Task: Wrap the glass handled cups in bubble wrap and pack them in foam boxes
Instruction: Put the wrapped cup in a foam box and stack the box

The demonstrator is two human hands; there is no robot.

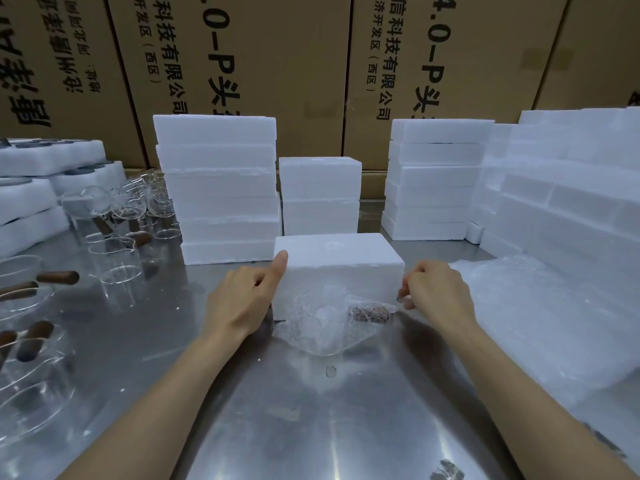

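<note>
I see a white, grainy foam box point(337, 268), rectangular and closed, standing on the brushed steel tabletop point(311, 410) straight ahead of me. Leaning against its near face lies a glass cup wrapped in crinkled clear bubble wrap point(320, 322), its brown handle point(370, 313) showing through on the right. My left hand point(239, 299) grips the box's left end, thumb up on the top corner. My right hand point(436, 292) pinches the wrap's right tip with curled fingers. Unwrapped glass cups point(114, 230) with dark handles crowd the left. Foam box stacks point(218, 188) rise behind, bubble wrap sheets point(540, 327) lie right, and cardboard cartons point(259, 64) wall the back.
</note>
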